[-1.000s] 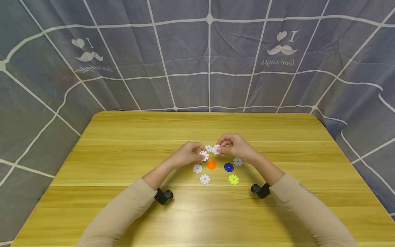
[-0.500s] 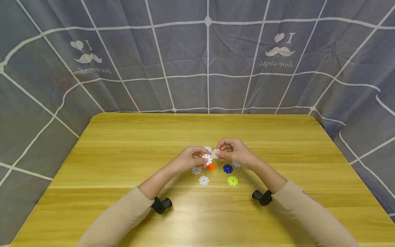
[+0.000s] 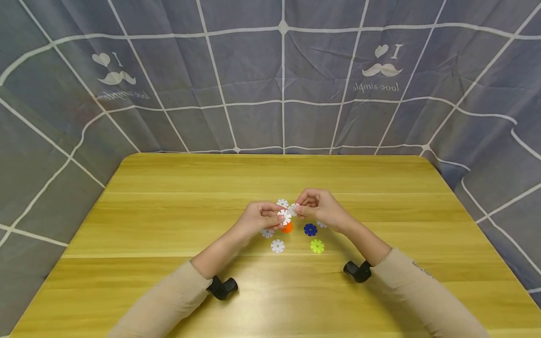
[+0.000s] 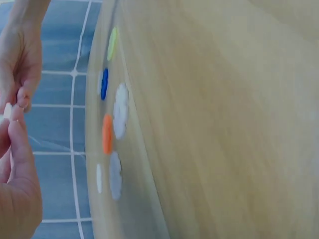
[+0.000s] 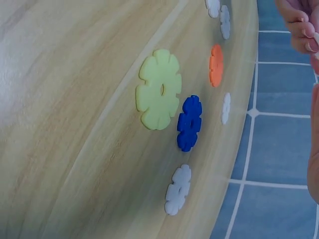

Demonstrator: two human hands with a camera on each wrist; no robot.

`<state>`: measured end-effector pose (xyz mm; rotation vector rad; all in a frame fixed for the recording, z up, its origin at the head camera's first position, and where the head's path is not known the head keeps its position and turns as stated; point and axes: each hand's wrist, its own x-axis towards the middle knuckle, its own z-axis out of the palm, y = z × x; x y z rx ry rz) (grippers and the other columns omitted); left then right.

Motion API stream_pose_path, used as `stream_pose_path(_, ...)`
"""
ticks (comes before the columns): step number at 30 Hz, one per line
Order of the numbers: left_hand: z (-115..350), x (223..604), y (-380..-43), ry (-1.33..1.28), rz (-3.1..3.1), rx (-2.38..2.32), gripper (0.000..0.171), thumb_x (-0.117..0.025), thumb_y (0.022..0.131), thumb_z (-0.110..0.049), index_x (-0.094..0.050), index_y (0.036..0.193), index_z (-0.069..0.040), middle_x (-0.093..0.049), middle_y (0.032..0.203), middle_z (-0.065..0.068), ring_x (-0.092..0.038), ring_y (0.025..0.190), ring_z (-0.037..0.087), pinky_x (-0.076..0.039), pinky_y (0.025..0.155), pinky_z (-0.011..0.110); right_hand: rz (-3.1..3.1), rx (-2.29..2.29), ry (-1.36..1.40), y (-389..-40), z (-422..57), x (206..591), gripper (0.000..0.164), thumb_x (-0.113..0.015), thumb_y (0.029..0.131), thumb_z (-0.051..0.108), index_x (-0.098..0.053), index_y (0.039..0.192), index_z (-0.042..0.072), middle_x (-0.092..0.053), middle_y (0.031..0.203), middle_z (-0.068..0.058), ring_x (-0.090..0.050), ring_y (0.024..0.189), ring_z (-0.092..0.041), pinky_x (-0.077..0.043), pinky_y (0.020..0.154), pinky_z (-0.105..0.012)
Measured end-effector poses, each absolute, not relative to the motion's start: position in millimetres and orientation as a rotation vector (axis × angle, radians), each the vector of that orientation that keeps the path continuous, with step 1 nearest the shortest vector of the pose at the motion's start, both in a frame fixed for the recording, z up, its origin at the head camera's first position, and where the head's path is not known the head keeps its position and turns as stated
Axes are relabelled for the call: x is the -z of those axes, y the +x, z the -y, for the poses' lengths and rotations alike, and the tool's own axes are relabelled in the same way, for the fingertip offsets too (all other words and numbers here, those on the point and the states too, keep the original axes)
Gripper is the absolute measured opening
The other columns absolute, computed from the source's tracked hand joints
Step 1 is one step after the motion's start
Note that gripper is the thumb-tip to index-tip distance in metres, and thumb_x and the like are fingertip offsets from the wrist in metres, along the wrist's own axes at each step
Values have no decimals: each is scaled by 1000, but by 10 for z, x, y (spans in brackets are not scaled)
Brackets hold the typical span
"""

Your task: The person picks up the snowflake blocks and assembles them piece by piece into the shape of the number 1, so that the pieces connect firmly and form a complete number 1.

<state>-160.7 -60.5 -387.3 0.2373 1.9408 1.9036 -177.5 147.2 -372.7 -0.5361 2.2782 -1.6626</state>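
In the head view my left hand pinches a white interlocking building disc, notched round its rim, between thumb and fingers. My right hand pinches a second white notched disc, turned more edge-on. The two held discs meet at their rims in this view, above the table. Just below them an orange disc is partly covered by the left hand's disc. The left wrist view catches both hands' fingertips close together at its left edge, with a sliver of white between them.
Round the hands on the wooden table lie a blue disc, a yellow-green disc and several white ones, including a white disc nearest the person. A grey checked curtain hangs behind the table.
The hands have drawn together: the left moved right and the right hand's disc came down and left. The two held discs, apart before, now meet at their rims. Loose discs stay put.
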Motion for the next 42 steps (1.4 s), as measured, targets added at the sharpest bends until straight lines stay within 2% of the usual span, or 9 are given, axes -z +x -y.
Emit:
stream_pose_path(8,535,3844,-1552,101,-1900,-2043,24,-59,86,7,-57,109,16,-68,75,5,-62,59,7,-56,65,27,-2305,1667,-637,-1787,-1433,3674,11,-63,87,1,-55,89,-7,-61,76,-12,-58,70,-38,-54,65,-42)
stream_pose_path(12,526,3856,-1541,71,-1873,-2069,23,-58,85,9,-57,107,16,-67,71,4,-62,56,7,-54,60,21,-2304,1649,-705,-1795,-1418,3669,11,-64,86,0,-55,86,-6,-59,75,-19,-56,66,-34,-51,57,-31)
stream_pose_path(16,526,3871,-1516,9,-1811,-2082,23,-57,85,9,-57,107,15,-66,69,2,-62,56,7,-51,56,17,-2298,1626,-737,-1791,-1406,3679,7,-62,86,-4,-55,84,-2,-57,72,-18,-53,61,-30,-46,52,-24)
stream_pose_path(22,509,3851,-1452,-121,-1591,-2165,23,-53,84,13,-54,108,14,-63,71,1,-61,55,6,-50,55,13,-2286,1615,-763,-1758,-1385,3650,9,-60,87,-6,-54,83,-1,-56,68,-13,-52,58,-33,-44,49,-24)
stream_pose_path(26,496,3803,-1431,-159,-1500,-2216,24,-52,85,13,-52,109,14,-62,72,2,-61,55,7,-49,54,11,-2270,1627,-775,-1744,-1372,3594,9,-60,86,-7,-54,82,-2,-56,68,-14,-50,58,-37,-45,49,-22)
stream_pose_path(33,488,3745,-1407,-203,-1489,-2224,29,-50,85,16,-48,114,16,-61,73,3,-63,56,8,-50,56,12,-2222,1679,-798,-1747,-1354,3589,9,-61,85,-9,-54,81,-3,-56,69,-18,-54,56,-26,-49,51,-27)
stream_pose_path(39,458,3764,-1420,-240,-1463,-2261,26,-51,86,16,-50,112,16,-62,74,5,-63,57,9,-52,58,14,-2244,1727,-765,-1779,-1363,3657,9,-62,84,-8,-56,80,-3,-56,67,-10,-53,57,-25,-47,51,-25)
stream_pose_path(42,435,3777,-1444,-244,-1487,-2258,23,-52,87,13,-50,110,14,-62,78,6,-64,59,9,-52,60,13,-2309,1702,-753,-1800,-1362,3649,7,-63,85,-5,-58,81,-4,-59,70,-8,-54,60,-24,-50,54,-28)
